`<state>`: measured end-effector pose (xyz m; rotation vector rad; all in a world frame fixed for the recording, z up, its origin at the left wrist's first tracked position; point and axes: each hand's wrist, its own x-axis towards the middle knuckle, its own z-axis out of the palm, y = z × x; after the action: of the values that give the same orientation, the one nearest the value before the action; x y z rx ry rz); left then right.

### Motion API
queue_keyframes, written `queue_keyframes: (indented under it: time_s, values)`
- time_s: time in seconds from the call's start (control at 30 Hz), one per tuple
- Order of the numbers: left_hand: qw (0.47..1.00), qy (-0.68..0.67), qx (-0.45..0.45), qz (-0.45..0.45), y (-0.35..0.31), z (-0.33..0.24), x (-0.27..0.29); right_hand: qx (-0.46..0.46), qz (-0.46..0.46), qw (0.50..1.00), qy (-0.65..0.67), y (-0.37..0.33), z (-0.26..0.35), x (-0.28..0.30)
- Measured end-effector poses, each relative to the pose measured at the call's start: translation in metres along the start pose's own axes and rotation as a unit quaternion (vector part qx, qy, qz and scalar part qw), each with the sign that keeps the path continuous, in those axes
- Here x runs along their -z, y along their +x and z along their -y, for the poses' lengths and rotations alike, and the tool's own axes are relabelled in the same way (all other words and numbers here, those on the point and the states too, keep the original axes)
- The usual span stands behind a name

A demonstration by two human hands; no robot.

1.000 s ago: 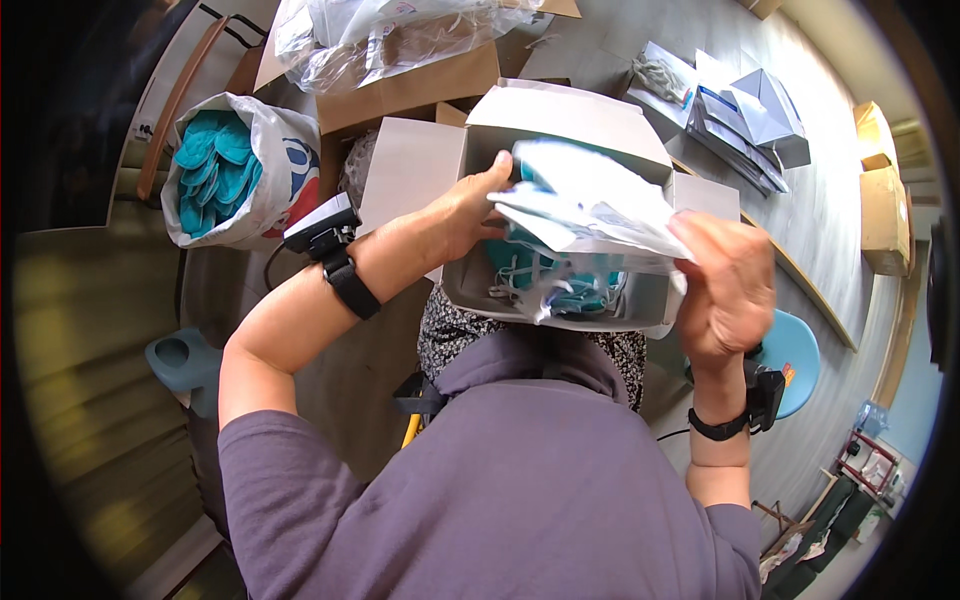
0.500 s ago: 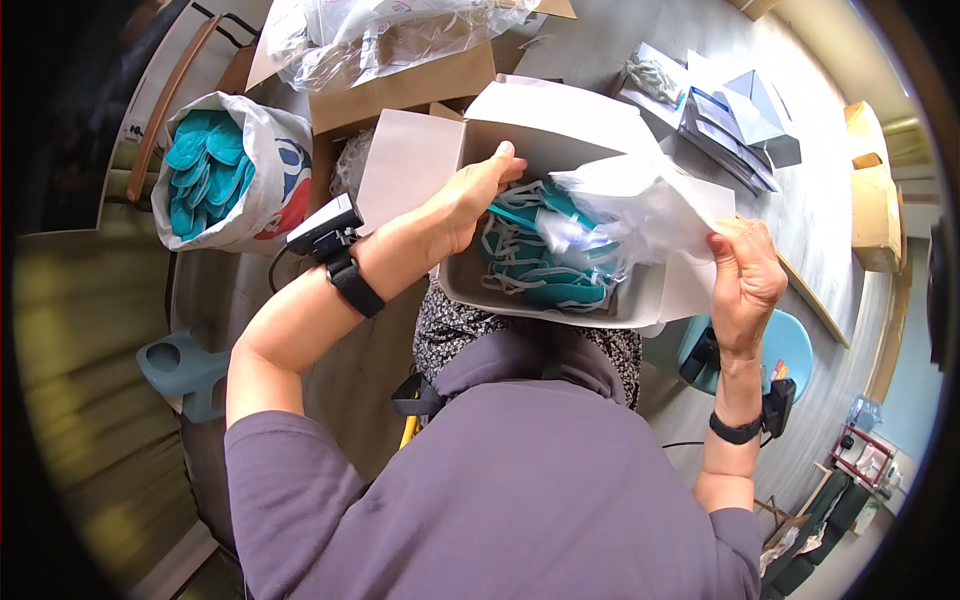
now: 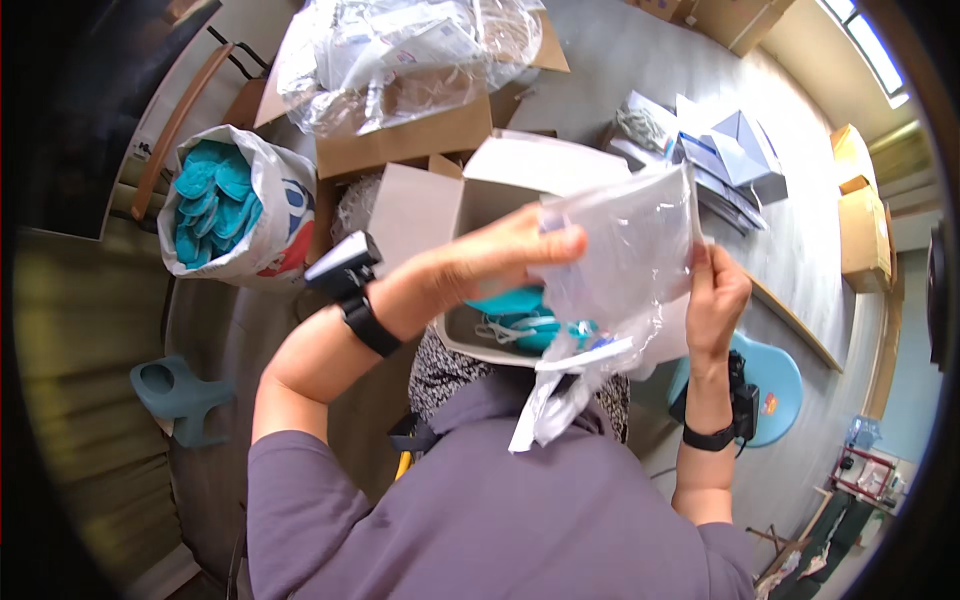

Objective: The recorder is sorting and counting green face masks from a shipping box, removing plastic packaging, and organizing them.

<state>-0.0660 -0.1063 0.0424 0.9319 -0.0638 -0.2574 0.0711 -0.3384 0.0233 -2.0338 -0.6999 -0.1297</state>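
A white cardboard box (image 3: 450,215) stands open before my lap, with teal face masks (image 3: 520,325) with white straps inside. Over its right part I hold up a clear plastic bag (image 3: 630,240) that looks to have white sheets in it. My left hand (image 3: 505,255), slightly blurred, is closed on the bag's left edge, thumb in front and fingers hidden behind. At the right edge my right hand (image 3: 718,295) pinches the bag. Crumpled white and clear strips (image 3: 560,390) hang below it, over the box's near rim.
A white bag (image 3: 285,220) full of teal mask-like pieces stands at left. Beyond the box is a brown carton (image 3: 410,135) topped with clear plastic wrap (image 3: 400,60). Blue stools stand at left (image 3: 185,395) and right (image 3: 780,390). Folders and boxes (image 3: 745,160) lie far right.
The plastic bag has come up out of the box and toward me, now spread between my hands. My left hand has moved right from the box's side onto the bag.
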Motion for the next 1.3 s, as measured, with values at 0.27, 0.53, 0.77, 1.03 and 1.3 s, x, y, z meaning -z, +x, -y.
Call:
queue_keyframes:
  time_s: [0.27, 0.53, 0.77, 1.03, 1.3]
  values:
    - [0.944, 0.325, 0.012, -0.059, 0.003, 0.016, 0.0, 0.237, -0.036, 0.929, -0.281, 0.01, 0.018, -0.016]
    - [0.967, 0.176, 0.079, -0.166, 0.022, -0.024, 0.053, -0.094, 0.07, 0.964, 0.239, 0.046, 0.01, -0.022]
    - [0.947, 0.182, -0.153, -0.215, 0.047, -0.136, 0.233, -0.197, 0.063, 0.951, 0.232, 0.047, -0.012, -0.049]
    - [0.811, -0.022, -0.158, -0.564, 0.067, -0.223, 0.417, -0.183, 0.141, 0.951, 0.206, 0.043, 0.001, -0.062]
    - [0.799, 0.367, -0.202, -0.432, 0.075, -0.143, 0.255, -0.145, 0.188, 0.967, 0.093, 0.023, -0.006, -0.07]
